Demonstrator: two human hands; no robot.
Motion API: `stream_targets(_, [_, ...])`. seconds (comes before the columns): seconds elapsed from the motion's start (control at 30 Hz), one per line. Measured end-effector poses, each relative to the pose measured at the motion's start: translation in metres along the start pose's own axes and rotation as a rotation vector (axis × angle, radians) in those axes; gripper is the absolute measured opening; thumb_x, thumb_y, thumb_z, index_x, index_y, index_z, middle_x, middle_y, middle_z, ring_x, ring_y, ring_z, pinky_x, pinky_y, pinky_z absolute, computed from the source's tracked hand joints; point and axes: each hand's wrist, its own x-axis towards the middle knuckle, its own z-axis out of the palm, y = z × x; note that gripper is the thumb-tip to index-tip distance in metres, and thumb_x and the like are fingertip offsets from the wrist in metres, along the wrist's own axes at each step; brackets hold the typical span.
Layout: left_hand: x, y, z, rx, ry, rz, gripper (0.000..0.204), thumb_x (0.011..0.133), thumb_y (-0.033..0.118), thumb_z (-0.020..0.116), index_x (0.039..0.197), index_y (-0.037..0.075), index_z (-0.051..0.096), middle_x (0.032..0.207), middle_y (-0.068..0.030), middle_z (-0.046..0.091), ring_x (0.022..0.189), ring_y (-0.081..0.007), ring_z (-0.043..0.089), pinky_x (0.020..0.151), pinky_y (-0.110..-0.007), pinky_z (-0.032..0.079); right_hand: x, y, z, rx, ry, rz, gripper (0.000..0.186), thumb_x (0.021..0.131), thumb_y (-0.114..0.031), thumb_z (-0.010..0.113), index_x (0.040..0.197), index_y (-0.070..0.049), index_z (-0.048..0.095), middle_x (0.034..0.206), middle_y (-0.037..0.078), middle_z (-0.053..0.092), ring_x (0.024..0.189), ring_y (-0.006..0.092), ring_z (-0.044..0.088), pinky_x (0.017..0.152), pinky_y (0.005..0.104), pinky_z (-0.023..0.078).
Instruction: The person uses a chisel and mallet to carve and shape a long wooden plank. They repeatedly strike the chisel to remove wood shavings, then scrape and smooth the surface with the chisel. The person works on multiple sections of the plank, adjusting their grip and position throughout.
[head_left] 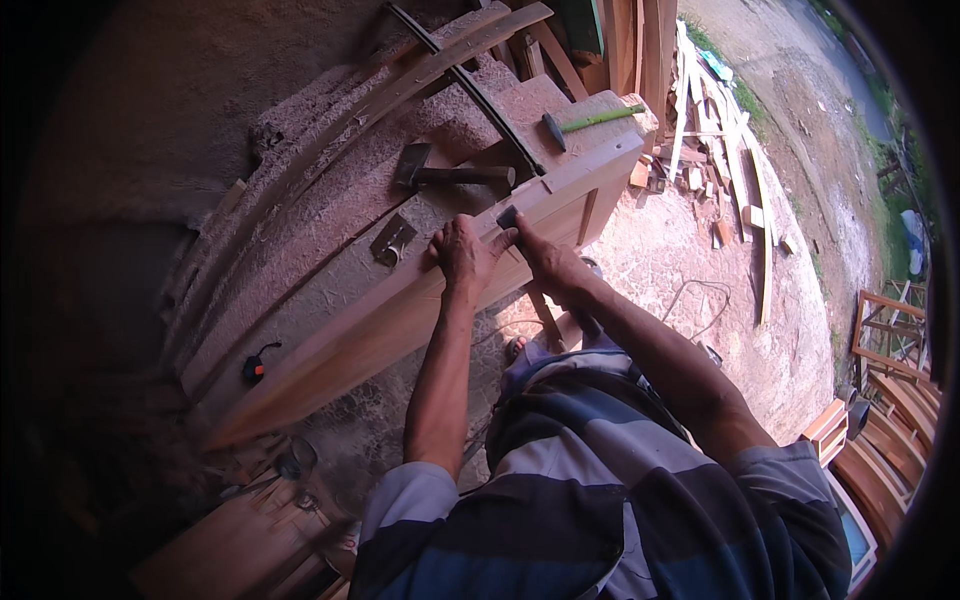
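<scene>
A long panelled wooden door (390, 340) stands on its long edge against the workbench, its narrow edge facing up. My left hand (465, 255) is closed over that edge, fingers curled and thumb pointing right. Just right of it, my right hand (550, 265) is closed on a small dark block (507, 217) at the door's top edge; its exact kind is hard to make out. On the bench beyond lie a hammer with a dark wooden handle (465, 176), a green-handled hammer (600, 120) and a small metal plate (393, 240).
A tape measure (254, 368) rests at the bench's left end. Wood shavings and a long board (420, 75) cover the back of the bench, crossed by a dark metal bar (470, 85). Scrap strips (740, 150) litter the ground at right. Wooden frames (885, 430) stand at far right.
</scene>
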Motion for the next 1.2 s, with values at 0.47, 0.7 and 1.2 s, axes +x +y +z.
stream_targets(0.47, [0.004,0.000,0.006,0.003,0.039,-0.008,0.092,0.070,0.085,0.068,0.109,0.003,0.059,0.112,-0.0228,0.063,0.113,-0.0442,0.055,0.097,-0.059,0.037,-0.003,-0.030,-0.016,-0.037,-0.055,0.140,0.063,0.105,-0.012,0.036,0.164,-0.013,0.014,0.109,0.037,0.066,0.091,0.0462,0.070,0.076,0.0501,0.056])
stream_targets(0.7, [0.004,-0.002,0.006,0.009,0.028,0.005,0.090,0.072,0.084,0.067,0.109,0.003,0.060,0.112,-0.0226,0.064,0.112,-0.0445,0.055,0.097,-0.059,0.037,-0.005,-0.037,-0.012,0.101,-0.008,0.181,0.065,0.103,-0.011,0.036,0.164,-0.014,0.014,0.110,0.039,0.065,0.093,0.0490,0.069,0.078,0.0513,0.055])
stream_targets(1.2, [0.004,-0.007,0.007,-0.050,-0.043,-0.052,0.084,0.076,0.081,0.067,0.113,0.005,0.061,0.118,-0.0219,0.063,0.116,-0.0451,0.054,0.101,-0.060,0.035,0.010,-0.012,0.013,0.072,-0.057,0.186,0.067,0.101,-0.009,0.038,0.162,-0.005,0.009,0.104,0.038,0.065,0.085,0.0470,0.068,0.071,0.0534,0.055])
